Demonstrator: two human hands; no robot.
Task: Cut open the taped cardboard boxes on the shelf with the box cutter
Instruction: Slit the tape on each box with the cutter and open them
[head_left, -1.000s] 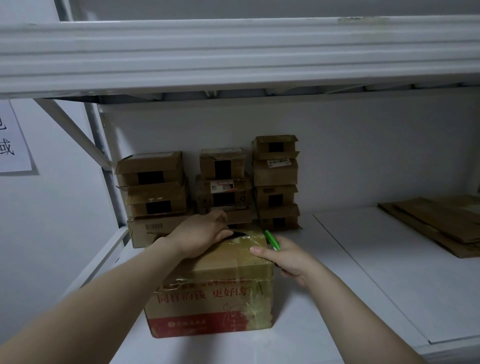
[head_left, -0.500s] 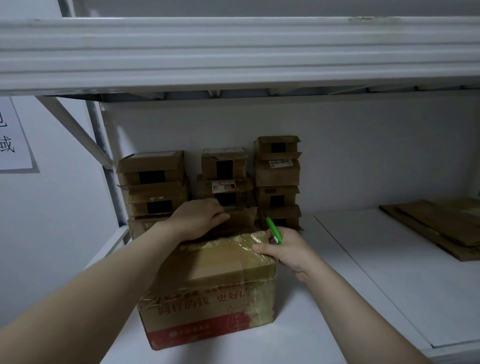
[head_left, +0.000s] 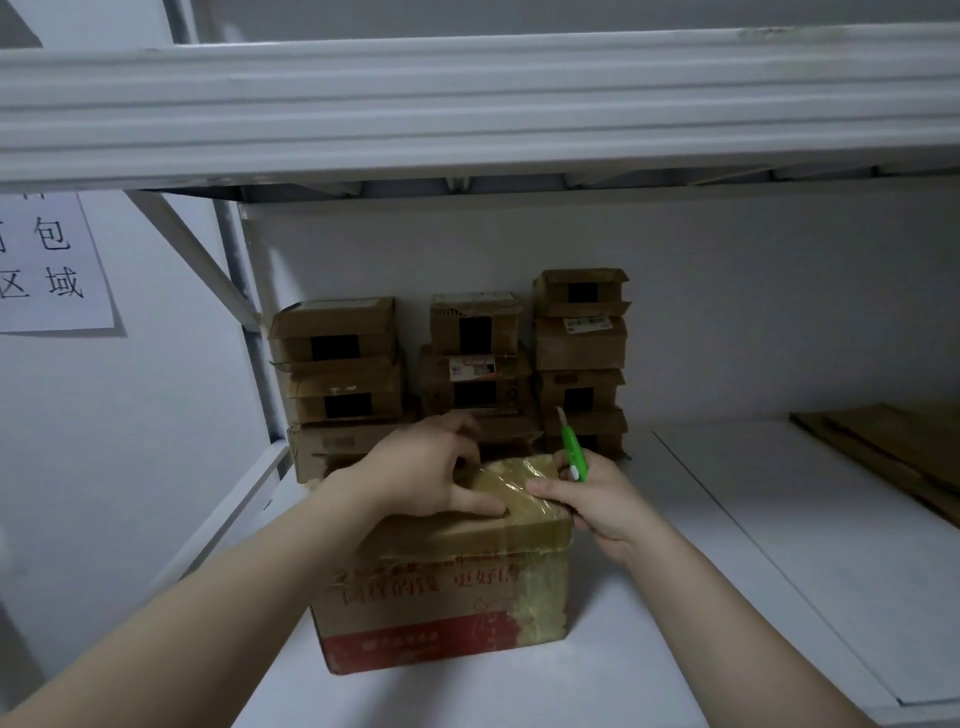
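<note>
On the white shelf (head_left: 701, 597), the front box (head_left: 447, 577) sits under both hands: left hand (head_left: 421, 478), fingers spread, presses its taped top, while right hand (head_left: 597, 499) clamps the green box cutter (head_left: 571, 447) at the right edge. Its blade points up and away, above the tape. Against half a second ago, the cutter stands more upright and the left hand has slid nearer onto the top.

Both hands (head_left: 423, 470) seemingly curled, forward.

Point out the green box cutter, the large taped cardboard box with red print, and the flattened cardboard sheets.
green box cutter (head_left: 573, 451): head view, middle of its handle.
large taped cardboard box with red print (head_left: 441, 587): head view, front face.
flattened cardboard sheets (head_left: 893, 447): head view, top sheet.
</note>
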